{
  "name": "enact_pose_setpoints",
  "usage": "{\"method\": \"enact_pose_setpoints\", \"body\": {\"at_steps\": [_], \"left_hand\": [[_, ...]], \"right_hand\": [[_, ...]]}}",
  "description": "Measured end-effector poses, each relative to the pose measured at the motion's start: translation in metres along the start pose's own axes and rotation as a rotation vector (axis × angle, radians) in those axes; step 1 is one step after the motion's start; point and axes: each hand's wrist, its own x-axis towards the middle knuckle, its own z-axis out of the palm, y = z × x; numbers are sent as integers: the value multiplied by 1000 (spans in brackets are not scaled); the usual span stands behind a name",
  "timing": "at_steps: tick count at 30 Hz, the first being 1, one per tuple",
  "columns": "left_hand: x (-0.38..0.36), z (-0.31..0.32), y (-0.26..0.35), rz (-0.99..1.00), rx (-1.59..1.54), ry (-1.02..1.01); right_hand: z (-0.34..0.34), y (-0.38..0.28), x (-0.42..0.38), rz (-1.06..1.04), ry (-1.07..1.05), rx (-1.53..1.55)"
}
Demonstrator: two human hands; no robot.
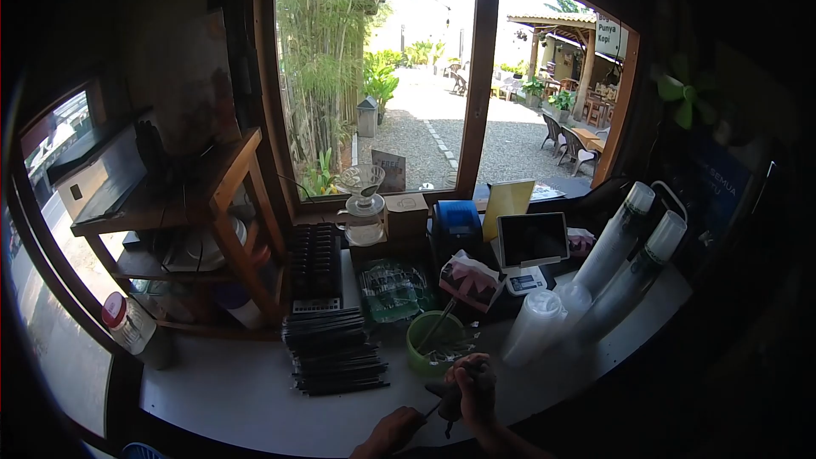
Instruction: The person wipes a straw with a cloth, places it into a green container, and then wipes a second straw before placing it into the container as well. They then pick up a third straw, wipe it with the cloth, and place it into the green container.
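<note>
Dark tool [451, 405], over counter's [221, 382] near edge: probably light, rigid; hold mid-body. Right hand [473, 389]: fingers wrapped round it. Left hand [393, 432]: fingers curled, grasp unclear.

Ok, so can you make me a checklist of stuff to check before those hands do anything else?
1. Both hands in view: ok. The left hand and right hand show at the bottom.
2. Right hand's hold: ok. Its fingers are closed round a dark thing.
3. What the dark thing is: cannot tell. It's too shadowy.
4. Green bucket standing upright: ok.
5. Green bucket empty: not ok. Scraps and a stick are in it.
6. Thin black sticks in one tidy stack: not ok. They lie in an uneven pile.
</note>
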Motion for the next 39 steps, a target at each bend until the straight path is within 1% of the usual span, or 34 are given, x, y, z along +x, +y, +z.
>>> {"method": "enact_pose_setpoints", "body": {"at_steps": [1,2,3,4,6,7,8,10,11,12,13,14,15,17,19,20,21,22,24,25,26,27,29,31,33,35,36,38,39], "left_hand": [[0,3,-3,-25,-35,-18],[2,9,-12,-15,-6,-41],[5,17,-23,-7,23,-61],[6,22,-28,-2,53,-80],[2,26,-28,-91,-31,-75],[0,25,-25,-134,-71,-72],[0,20,-24,-122,-10,-128],[15,-9,3,-93,113,-244],[20,-20,12,5,133,-118],[28,-34,29,-64,73,-46],[35,-47,48,-136,14,25],[40,-57,64,-83,15,31],[46,-66,75,-33,16,37],[59,-73,78,165,89,-21],[73,-85,74,308,214,-71],[79,-91,80,327,187,-39],[83,-97,82,327,110,40],[90,-113,97,375,64,124],[98,-135,122,413,-69,451],[104,-144,127,490,-96,559],[109,-153,137,522,-72,600],[121,-156,140,518,-16,579],[139,-153,145,499,90,526],[159,-134,131,412,176,372],[177,-115,101,362,218,211],[182,-94,62,326,209,31],[180,-93,47,259,259,-105],[175,-89,50,233,73,-98],[173,-89,53,211,-19,-97]], "right_hand": [[-4,5,-7,-28,-57,-146],[-2,9,-17,31,-70,-189],[-13,26,-25,-25,-150,-420],[-11,25,-32,-61,-198,-575],[-6,29,-49,-17,-216,-586],[-7,40,-56,55,-182,-441],[-8,51,-61,121,-147,-294],[-22,69,-63,-213,-244,-639],[-24,75,-64,-100,-221,-454],[-27,80,-64,4,-180,-266],[-24,81,-62,378,-53,286],[-21,80,-62,742,90,844],[-15,75,-62,538,-77,469],[0,58,-58,99,-400,-277],[13,55,-61,347,-287,145],[12,63,-58,446,-237,230],[4,78,-56,418,-273,251],[-4,93,-53,391,-309,274],[-3,63,-40,621,-368,-169],[-8,70,-40,512,-406,-258],[-13,78,-40,400,-434,-353],[-17,85,-40,287,-450,-447],[-16,94,-44,17,-440,-532],[-14,81,-44,268,-430,-524],[-14,80,-41,379,-407,-405],[-20,95,-46,371,-368,-181],[-25,105,-49,392,-345,-41],[-33,123,-51,426,-302,242],[-32,114,-50,429,-275,179]]}}
